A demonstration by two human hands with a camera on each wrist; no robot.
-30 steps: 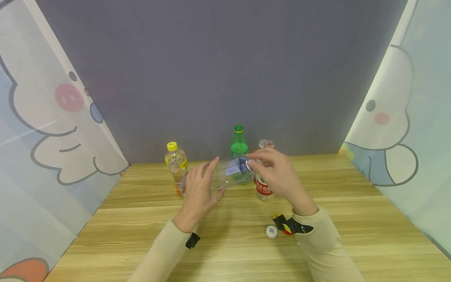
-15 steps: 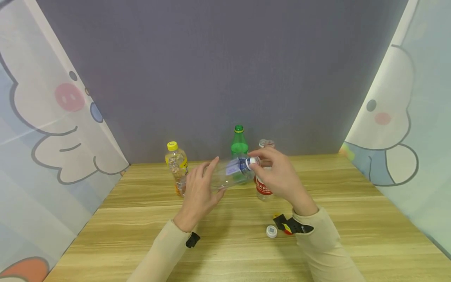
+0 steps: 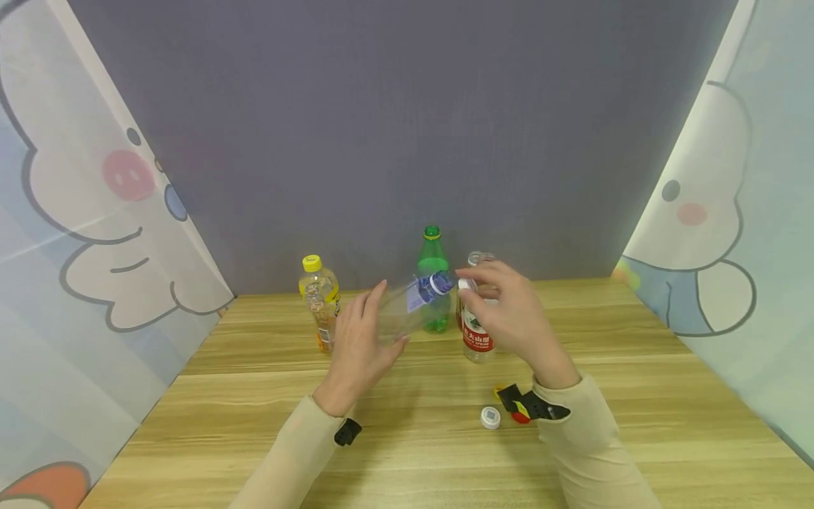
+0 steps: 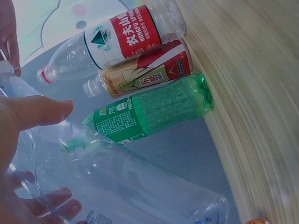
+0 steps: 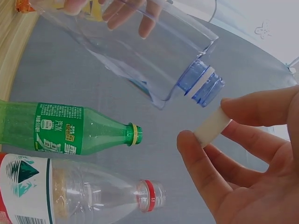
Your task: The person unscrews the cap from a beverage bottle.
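Observation:
My left hand [image 3: 359, 346] grips a clear, blue-tinted plastic bottle [image 5: 149, 46] round its body, tilted with the neck up to the right. The bottle's threaded mouth is uncapped and carries a white ring. Between thumb and fingertips, my right hand [image 3: 511, 318] pinches a white bottle cap [image 5: 212, 127]. A small gap separates this cap from the bottle mouth. Behind the held bottle stands an uncapped green bottle [image 3: 434, 258]. Next to my right hand is an uncapped water bottle [image 3: 478, 341] with a red and white label.
On the left, a bottle with a yellow cap [image 3: 311, 264] stands on the wooden table [image 3: 254, 410]. A bottle with a tan and red label [image 4: 149, 74] is at the back. A white cap [image 3: 490, 418] and a red cap [image 3: 521, 418] lie near my right wrist.
The white cap has come off the bottle's neck and moved slightly right in my right hand. The held bottle's neck has tipped a little up and left.

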